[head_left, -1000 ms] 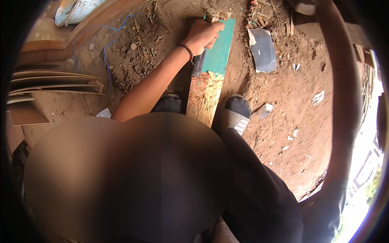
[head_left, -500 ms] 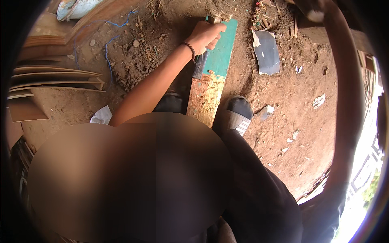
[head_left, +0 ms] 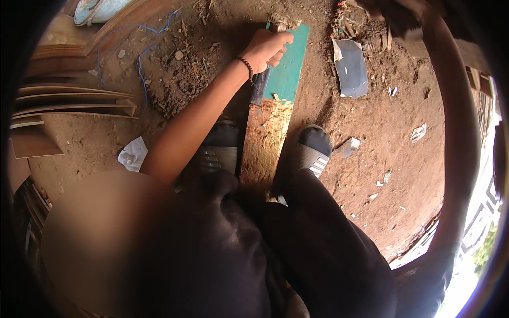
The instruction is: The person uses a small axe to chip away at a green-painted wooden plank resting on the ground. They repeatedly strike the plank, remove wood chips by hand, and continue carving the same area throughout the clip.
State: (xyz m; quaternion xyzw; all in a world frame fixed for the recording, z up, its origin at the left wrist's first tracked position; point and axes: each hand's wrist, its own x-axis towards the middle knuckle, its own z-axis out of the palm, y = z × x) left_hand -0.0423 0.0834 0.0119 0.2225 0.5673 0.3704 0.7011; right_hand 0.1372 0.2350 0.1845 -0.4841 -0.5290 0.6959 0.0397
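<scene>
Lying beneath left fingers [head_left: 278, 53]: green board [head_left: 290, 61]

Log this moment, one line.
left hand: gripping dark tool | right hand: upper right, blurred, hold unclear | green board: near part rough, bare

On the dirt floor [head_left: 387, 143], thin boards [head_left: 79, 96] are lying by the left edge, blue string [head_left: 142, 77] and a grey sheet [head_left: 351, 70] toward the far one.

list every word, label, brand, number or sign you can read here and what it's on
None can be read.
Green-painted board, grey sheet, white scrap: no legible print.
Right slipper: light stripes, no letters visible.
Pale thing, upper left: any marks too small to read.
</scene>
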